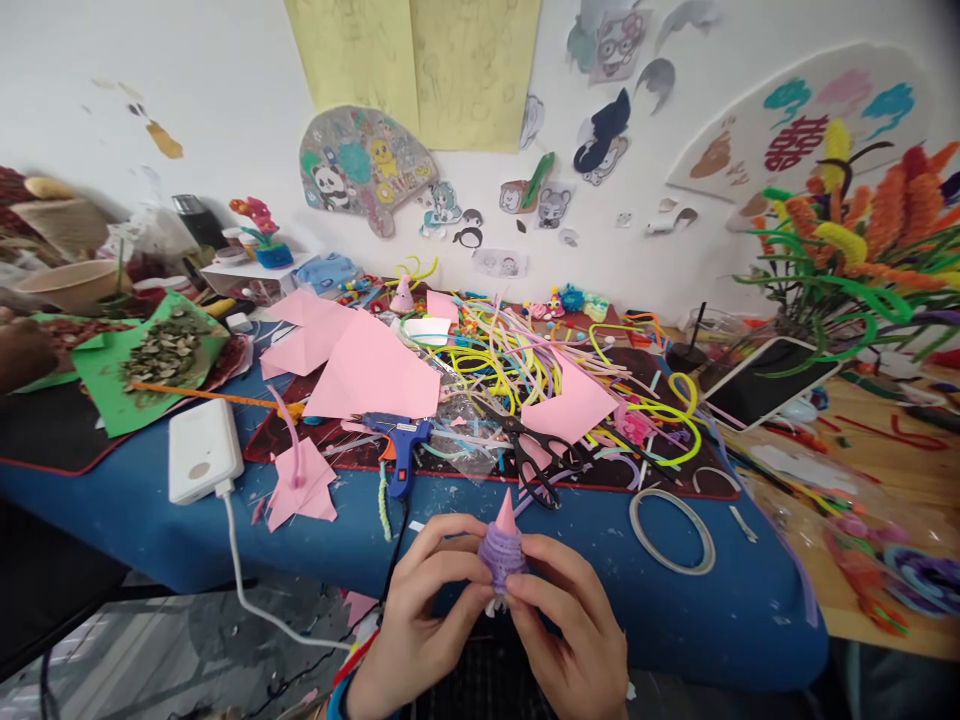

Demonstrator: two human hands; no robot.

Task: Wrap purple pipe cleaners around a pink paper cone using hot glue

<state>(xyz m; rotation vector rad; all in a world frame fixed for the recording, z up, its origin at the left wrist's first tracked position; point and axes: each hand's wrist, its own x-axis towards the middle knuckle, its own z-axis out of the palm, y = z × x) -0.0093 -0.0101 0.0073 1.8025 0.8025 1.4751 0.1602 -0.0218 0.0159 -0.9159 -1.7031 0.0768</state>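
Between both hands, over the table's front edge, is a small pink paper cone with purple pipe cleaner wound round its lower part. The cone's tip points up and stays bare. My left hand pinches the wound part from the left, thumb low and fingers at the side. From the other side, my right hand grips it with thumb and fingertips. Something whitish shows beneath the cone, too small to make out. Just beyond lie black scissors and a blue glue gun.
Pink paper sheets and a heap of yellow and pastel pipe cleaners cover the mat. A tape ring lies right, a white power bank with a cable left. At far left is another person's hand.
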